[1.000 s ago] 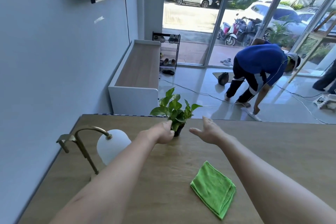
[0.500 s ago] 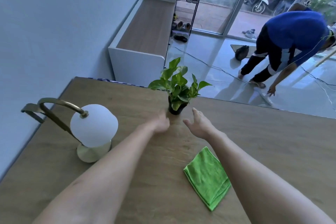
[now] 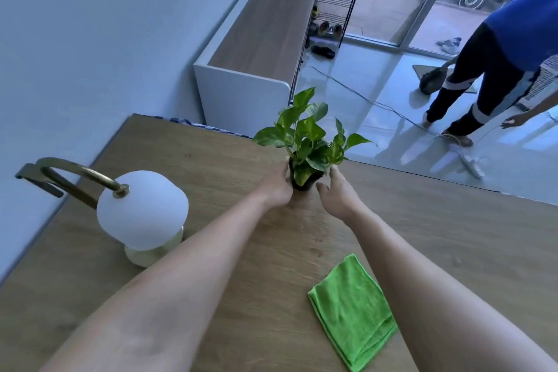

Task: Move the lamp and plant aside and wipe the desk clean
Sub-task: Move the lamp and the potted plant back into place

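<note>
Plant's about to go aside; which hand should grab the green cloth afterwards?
Right hand, probably. The green cloth lies folded right beside that forearm, while the left hand sits on the lamp side, so it would have to cross over.

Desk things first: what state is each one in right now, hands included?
plant: upright in its dark pot, at the desk's far edge, a hand on each side.
left hand: against the pot's left side.
right hand: at the pot's right side, fingers touching it.
lamp: standing on the desk's left side, not held.
green cloth: folded, lying flat, untouched.
desk: not yet wiped.
</note>
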